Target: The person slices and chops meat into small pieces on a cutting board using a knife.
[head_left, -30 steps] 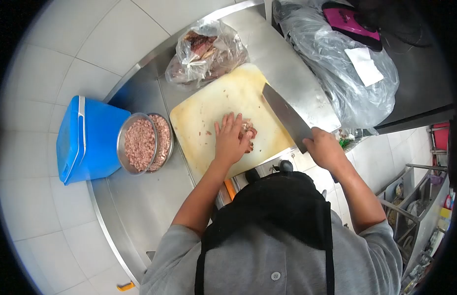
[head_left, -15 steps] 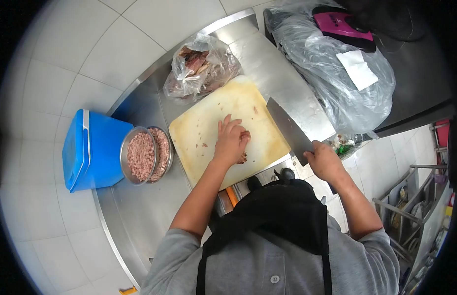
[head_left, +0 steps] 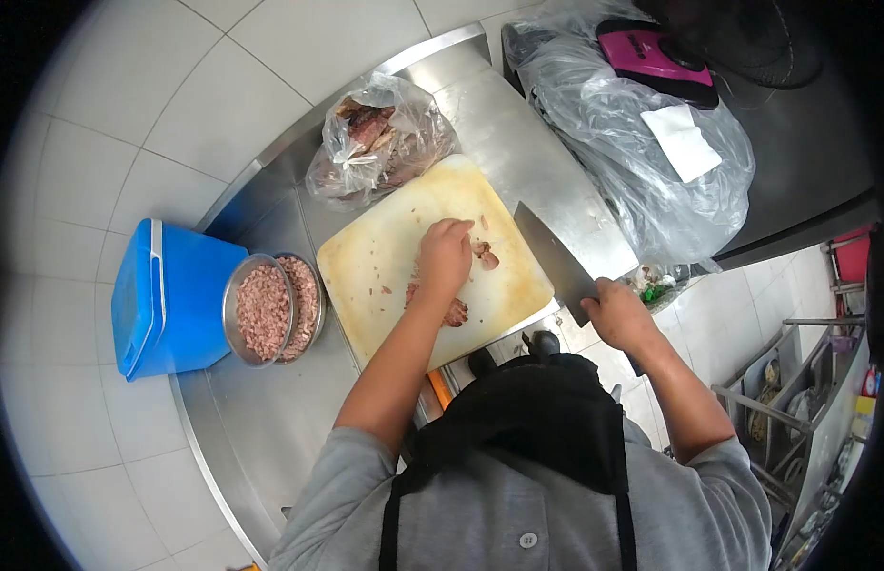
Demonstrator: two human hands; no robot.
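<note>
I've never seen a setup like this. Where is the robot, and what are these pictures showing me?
There is no robot here: a person works with two bare hands. Every picture comes from one camera worn on the person's head, looking forward and down, so you see roughly what they see.

The right hand holds a large knife, its blade by the right edge of a pale cutting board. The left hand is over some meat on the board; its fingertips are too hidden to tell the grip.

On the metal worktop, left of the board, are two bowls of small pinkish pieces beside a blue box. Beyond the board sits a clear bag of meat.
</note>
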